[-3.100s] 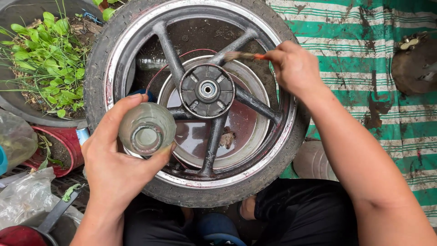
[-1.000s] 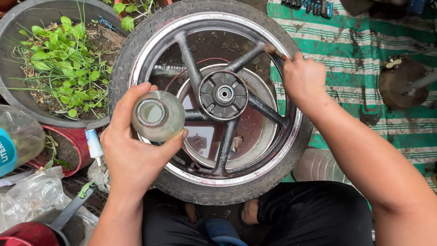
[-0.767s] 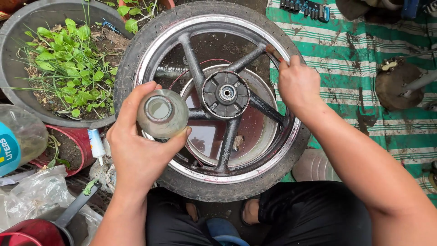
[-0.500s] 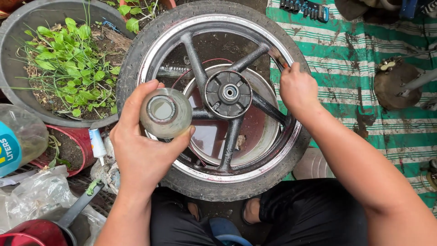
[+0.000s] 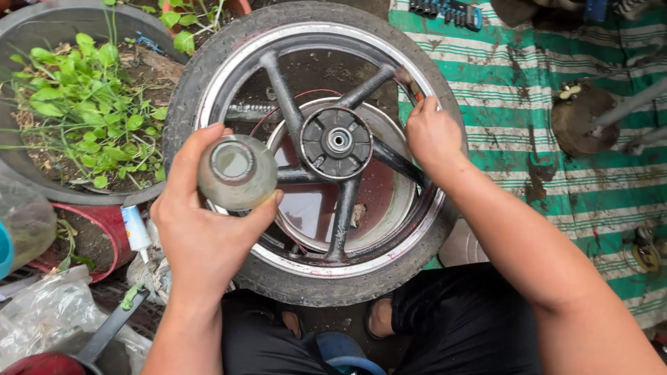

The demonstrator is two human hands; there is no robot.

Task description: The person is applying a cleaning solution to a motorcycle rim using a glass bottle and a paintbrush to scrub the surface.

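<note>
**Hands at a spoked motorcycle wheel, small jar in the left, brush in the right**

The dark five-spoke motorcycle wheel with its worn black rubber tyre [image 5: 316, 149] fills the centre of the frame, lying flat and seen from above. Its rim edge is bright bare metal, scuffed and streaked with reddish liquid; the spokes are matt dark grey and meet at a round black hub [image 5: 338, 142] with a small shiny bearing in the middle. Beneath the spokes sits a shallow round metal basin [image 5: 379, 208] holding dark reddish fluid.

The left hand [image 5: 205, 226], at centre left, is wrapped around a small round cloudy glass jar [image 5: 236, 172], fingers and thumb closed on its sides, the open mouth facing up; the jar sits over the wheel's left rim. The right hand [image 5: 434, 135], right of the hub, is closed on a thin brush with a reddish handle [image 5: 410, 87], whose tip lies against the rim at the upper right.

At upper left, a grey round planter with leafy green weeds [image 5: 76, 104] touches the tyre. A green-and-white striped woven mat [image 5: 556, 160], mud-stained, covers the right side. Crumpled clear plastic bags [image 5: 42, 319] lie at lower left.
</note>
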